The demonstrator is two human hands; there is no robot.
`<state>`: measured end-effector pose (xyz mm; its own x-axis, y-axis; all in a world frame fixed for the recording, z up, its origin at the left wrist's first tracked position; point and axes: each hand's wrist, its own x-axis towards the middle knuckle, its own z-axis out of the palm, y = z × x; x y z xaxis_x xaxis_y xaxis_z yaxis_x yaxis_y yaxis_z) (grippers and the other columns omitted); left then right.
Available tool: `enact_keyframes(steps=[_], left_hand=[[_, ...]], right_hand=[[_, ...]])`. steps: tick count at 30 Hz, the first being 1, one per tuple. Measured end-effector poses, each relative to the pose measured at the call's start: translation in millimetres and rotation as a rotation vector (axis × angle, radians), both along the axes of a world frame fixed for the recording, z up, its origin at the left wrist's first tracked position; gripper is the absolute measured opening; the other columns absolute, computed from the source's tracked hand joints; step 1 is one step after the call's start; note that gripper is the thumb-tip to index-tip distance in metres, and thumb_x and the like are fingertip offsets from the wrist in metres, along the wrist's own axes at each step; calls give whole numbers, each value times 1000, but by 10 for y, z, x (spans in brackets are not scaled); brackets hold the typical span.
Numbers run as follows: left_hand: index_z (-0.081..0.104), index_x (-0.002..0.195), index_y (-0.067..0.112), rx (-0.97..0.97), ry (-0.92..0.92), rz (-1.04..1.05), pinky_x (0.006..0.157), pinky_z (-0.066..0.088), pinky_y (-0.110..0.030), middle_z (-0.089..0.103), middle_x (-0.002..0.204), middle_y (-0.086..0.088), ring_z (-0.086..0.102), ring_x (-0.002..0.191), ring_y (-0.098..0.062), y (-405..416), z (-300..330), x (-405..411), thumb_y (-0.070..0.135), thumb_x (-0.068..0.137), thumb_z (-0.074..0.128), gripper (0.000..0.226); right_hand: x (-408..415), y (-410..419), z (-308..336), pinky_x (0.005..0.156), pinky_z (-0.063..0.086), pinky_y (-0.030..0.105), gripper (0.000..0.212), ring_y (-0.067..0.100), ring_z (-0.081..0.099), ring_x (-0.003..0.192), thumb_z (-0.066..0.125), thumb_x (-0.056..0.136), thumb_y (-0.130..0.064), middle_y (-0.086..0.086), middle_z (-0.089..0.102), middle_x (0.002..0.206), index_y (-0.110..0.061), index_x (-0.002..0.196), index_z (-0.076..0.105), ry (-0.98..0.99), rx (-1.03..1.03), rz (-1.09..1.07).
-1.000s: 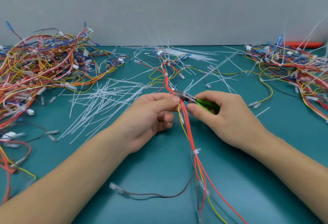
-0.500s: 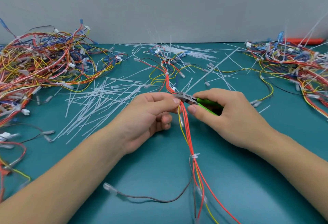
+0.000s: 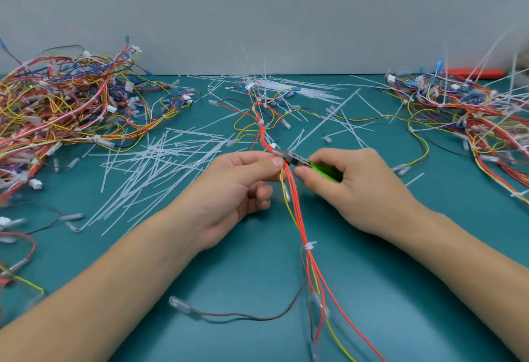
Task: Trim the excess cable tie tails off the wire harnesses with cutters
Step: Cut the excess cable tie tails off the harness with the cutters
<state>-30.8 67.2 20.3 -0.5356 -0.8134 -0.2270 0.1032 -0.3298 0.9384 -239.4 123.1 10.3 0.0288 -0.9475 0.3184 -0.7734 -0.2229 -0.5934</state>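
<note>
Teal table point(image 3: 114, 252) carries harness piles far left point(image 3: 57, 112) and far right point(image 3: 469, 115). Cut tie tails point(image 3: 160, 161) lie left of centre. Centre: left hand point(image 3: 237, 187) pinches wire harness point(image 3: 294, 198); right hand point(image 3: 360, 187) grips green-handled cutters point(image 3: 303, 162), tips at the bundle.

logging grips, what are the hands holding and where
Left hand pinches the harness just below the cutters' tip; right hand grips the cutters by their green handles.

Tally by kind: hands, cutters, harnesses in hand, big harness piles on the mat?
Hands: 2, left hand and right hand
Green-handled cutters: 1
Harness in hand: 1
Harness piles: 2, left pile, right pile
Total: 6
</note>
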Motion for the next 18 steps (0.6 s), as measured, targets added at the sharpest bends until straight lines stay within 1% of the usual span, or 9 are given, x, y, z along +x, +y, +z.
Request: enact_keyframes(steps=[1, 4, 6, 8, 10, 13, 15, 18], left_hand=[[69, 104, 8, 1, 2, 12, 50, 45, -21, 70, 87, -5, 44, 48, -8, 5, 5, -1, 14, 95, 67, 11], [70, 100, 9, -5, 13, 43, 51, 46, -21, 71, 87, -7, 44, 48, -8, 27, 6, -8, 13, 95, 67, 7], [71, 93, 11, -6, 18, 47, 51, 46, -21, 70, 86, -7, 44, 48, -8, 28, 6, -10, 14, 95, 67, 5], [71, 94, 12, 10, 23, 45, 51, 46, -20, 69, 85, -5, 44, 48, -7, 18, 8, -3, 17, 95, 68, 6], [70, 100, 10, 20, 24, 37, 52, 46, -20, 69, 86, -4, 44, 49, -7, 12, 10, 3, 18, 94, 68, 9], [68, 104, 9, 5, 12, 28, 52, 46, -20, 69, 85, -4, 44, 49, -8, 17, 6, 0, 16, 95, 67, 11], [68, 101, 9, -14, -1, 21, 52, 45, -20, 68, 85, -5, 43, 49, -8, 22, 0, -5, 15, 96, 66, 8], [69, 95, 10, -48, -23, -1, 53, 45, -21, 69, 85, -6, 44, 50, -8, 26, 2, -13, 13, 96, 65, 5]], right_hand=[[16, 4, -12, 58, 42, 38, 53, 17, 48, 61, 51, 89, -72, 0, 55, 65, -23, 86, 68, -19, -26, -8], [9, 10, -21, 62, 42, 24, 38, 11, 55, 68, 61, 88, -67, -10, 63, 73, -31, 94, 73, -81, -63, 13], [-32, 0, -19, 68, 45, 21, 29, 10, 61, 77, 69, 90, -61, -12, 68, 81, -34, 100, 74, -66, -71, 5], [-56, -3, -16, 70, 44, 17, 23, 7, 61, 81, 69, 90, -58, -15, 68, 84, -37, 101, 73, -75, -78, -5], [-58, 4, -16, 69, 41, 10, 23, 4, 61, 81, 66, 87, -58, -18, 67, 85, -40, 100, 73, -100, -76, -5], [-58, 3, -27, 71, 41, 10, 21, 4, 61, 83, 71, 90, -52, -17, 68, 85, -36, 102, 75, -89, -71, 5], [-58, 4, -29, 72, 41, 10, 20, 4, 61, 84, 74, 92, -47, -16, 69, 86, -32, 105, 76, -78, -71, 16], [-44, 6, -22, 72, 40, 10, 23, 5, 61, 84, 72, 93, -46, -14, 68, 86, -29, 107, 76, -58, -75, 36]])
